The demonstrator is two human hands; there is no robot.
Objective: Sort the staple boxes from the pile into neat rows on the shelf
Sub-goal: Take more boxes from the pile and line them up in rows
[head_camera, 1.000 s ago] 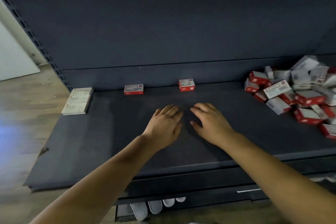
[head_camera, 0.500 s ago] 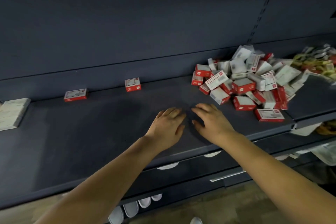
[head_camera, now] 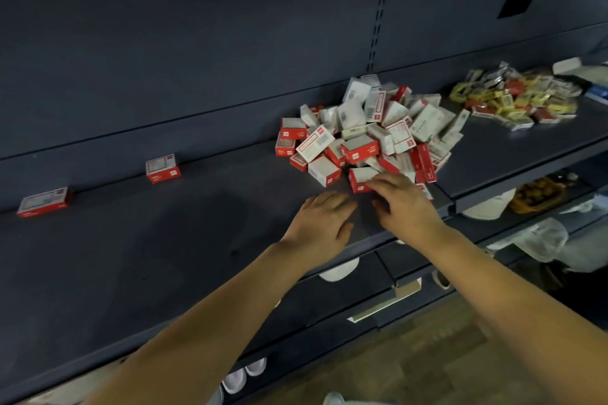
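Head view: dark blue-grey metal shelf [head_camera: 138, 260] under both hands, matching back panel behind, slotted upright [head_camera: 378, 20] above the pile. Left hand [head_camera: 324, 223] palm down over bare shelf, fingers straight and close together, holding nothing. Right hand [head_camera: 403, 200] just beside it, fingers extended and slightly spread, tips touching a red staple box [head_camera: 359, 179] at the pile's near edge; grip not yet closed. Pile of staple boxes [head_camera: 371, 131] directly beyond the right hand, red and white, jumbled. Two single boxes far left of the left hand, against the back edge: one [head_camera: 163, 168], another [head_camera: 43, 203]. Yellow and red packets [head_camera: 516, 99] right of the right hand. Lower shelves and wood-look floor [head_camera: 411, 362] below the wrists.
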